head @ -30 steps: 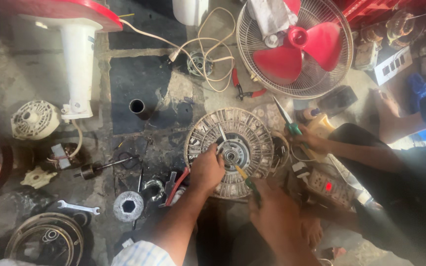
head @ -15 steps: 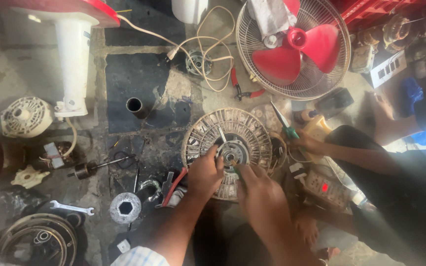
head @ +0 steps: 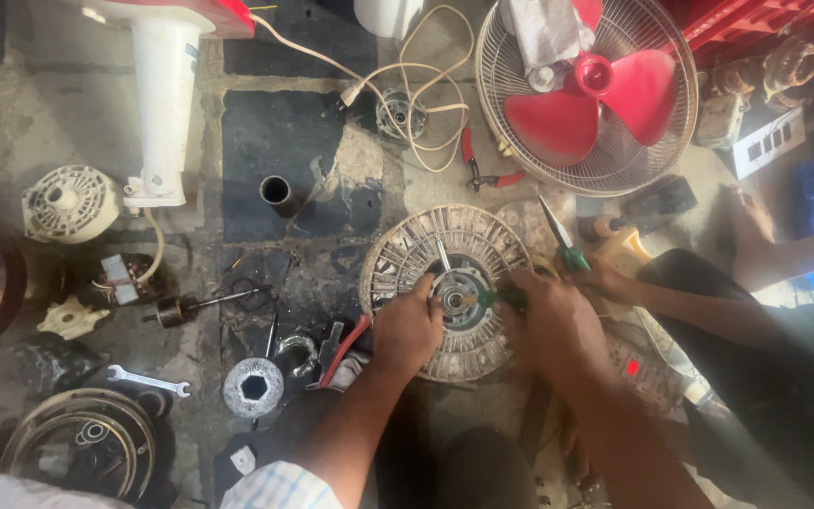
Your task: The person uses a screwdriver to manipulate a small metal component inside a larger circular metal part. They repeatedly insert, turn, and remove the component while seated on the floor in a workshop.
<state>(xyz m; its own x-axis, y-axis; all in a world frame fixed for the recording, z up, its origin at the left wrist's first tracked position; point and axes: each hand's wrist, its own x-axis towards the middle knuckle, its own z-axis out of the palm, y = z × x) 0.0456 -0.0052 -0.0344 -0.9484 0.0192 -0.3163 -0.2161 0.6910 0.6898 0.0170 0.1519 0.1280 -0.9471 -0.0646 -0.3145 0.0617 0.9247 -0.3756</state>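
A round, dusty, ribbed fan motor housing point(head: 407, 250) lies on the floor in front of me. My left hand point(head: 409, 325) rests on its lower left rim, fingers curled at the central hub point(head: 459, 292). My right hand point(head: 548, 325) grips a green-handled screwdriver point(head: 499, 298) whose tip points into the hub. A thin metal shaft point(head: 442, 254) sticks up from the hub. Another person's hand point(head: 605, 278) at the right holds green-handled pliers point(head: 558, 236) over the housing's right edge.
A caged fan with red blades point(head: 586, 94) lies at top right, red pliers point(head: 478, 165) and white cable point(head: 407, 85) beside it. On the left are a white fan stand point(head: 162, 104), a rotor shaft point(head: 204, 303), a spanner point(head: 148, 380), motor covers and a round ring.
My right hand moved up from the housing's lower edge to the hub, bringing the screwdriver tip into the centre. My left hand stayed on the rim.
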